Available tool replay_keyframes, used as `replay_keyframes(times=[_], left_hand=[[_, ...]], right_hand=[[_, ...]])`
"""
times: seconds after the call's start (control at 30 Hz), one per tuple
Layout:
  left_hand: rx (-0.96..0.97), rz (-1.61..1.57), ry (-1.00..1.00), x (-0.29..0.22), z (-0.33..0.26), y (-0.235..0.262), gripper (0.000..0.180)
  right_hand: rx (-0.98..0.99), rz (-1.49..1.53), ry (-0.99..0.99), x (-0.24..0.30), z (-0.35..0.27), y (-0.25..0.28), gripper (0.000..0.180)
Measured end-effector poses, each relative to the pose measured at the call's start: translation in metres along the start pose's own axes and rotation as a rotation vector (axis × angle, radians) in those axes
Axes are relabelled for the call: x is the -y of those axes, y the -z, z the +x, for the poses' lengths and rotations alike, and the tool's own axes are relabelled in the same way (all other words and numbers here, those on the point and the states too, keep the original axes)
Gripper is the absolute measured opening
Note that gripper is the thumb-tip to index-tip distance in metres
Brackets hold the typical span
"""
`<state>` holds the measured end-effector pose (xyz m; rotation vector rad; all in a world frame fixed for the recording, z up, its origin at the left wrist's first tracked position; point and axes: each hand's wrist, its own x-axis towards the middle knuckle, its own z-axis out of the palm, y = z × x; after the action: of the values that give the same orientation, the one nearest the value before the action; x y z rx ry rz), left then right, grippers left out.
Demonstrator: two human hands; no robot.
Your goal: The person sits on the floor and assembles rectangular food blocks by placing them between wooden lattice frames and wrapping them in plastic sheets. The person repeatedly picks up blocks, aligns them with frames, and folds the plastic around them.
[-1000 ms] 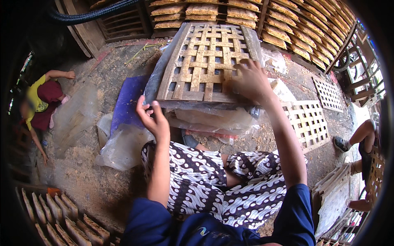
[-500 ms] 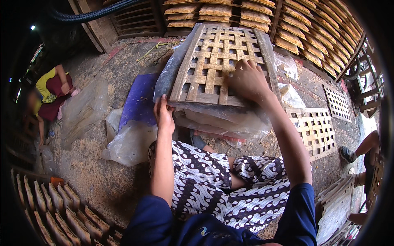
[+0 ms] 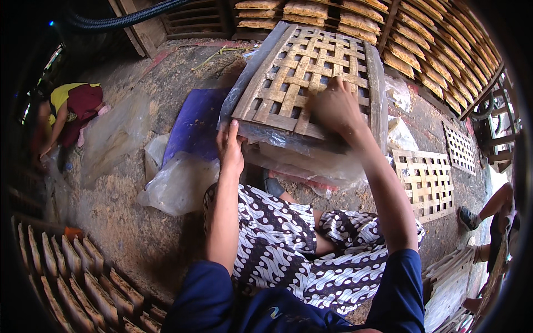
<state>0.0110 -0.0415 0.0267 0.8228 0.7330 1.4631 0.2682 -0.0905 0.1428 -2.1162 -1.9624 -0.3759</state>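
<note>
A rectangular woven bamboo lattice tray (image 3: pixel 297 80) with a wooden frame lies tilted in front of me, a plastic sheet (image 3: pixel 230 102) showing under its left edge. My left hand (image 3: pixel 230 149) holds the tray's near left corner, thumb up against the frame and fingers hidden underneath. Over the right part of the lattice, my right hand (image 3: pixel 337 108) is curled like a fist and pressed down. Its fingers are partly smeared by motion, and whatever they hold is hidden. Crumpled clear plastic (image 3: pixel 311 161) is layered beneath the tray.
Racks with several wrapped slabs (image 3: pixel 408 55) stand at the back; more slabs (image 3: pixel 89 277) stand at lower left. A purple sheet (image 3: pixel 194 125) and clear plastic (image 3: pixel 180 186) lie left. Lattice panels (image 3: pixel 425 183) lie right. Another person (image 3: pixel 72 111) crouches far left; someone's leg (image 3: pixel 491 208) shows right.
The view has shifted slightly. My left thumb now lies higher on the tray's corner. My right hand has moved a little over the lattice, more tightly curled. The person at left has bent lower.
</note>
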Motion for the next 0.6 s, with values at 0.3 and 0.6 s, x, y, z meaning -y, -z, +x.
replay_keyframes(times=[0.3, 0.6], left_hand=[[0.032, -0.040, 0.004, 0.000, 0.000, 0.001, 0.023], [0.046, -0.068, 0.037, 0.011, 0.003, 0.005, 0.035]], right_hand=[[-0.064, 0.007, 0.095, -0.015, 0.007, -0.027, 0.039], [-0.223, 0.360, 0.058, -0.014, -0.017, 0.016, 0.027]])
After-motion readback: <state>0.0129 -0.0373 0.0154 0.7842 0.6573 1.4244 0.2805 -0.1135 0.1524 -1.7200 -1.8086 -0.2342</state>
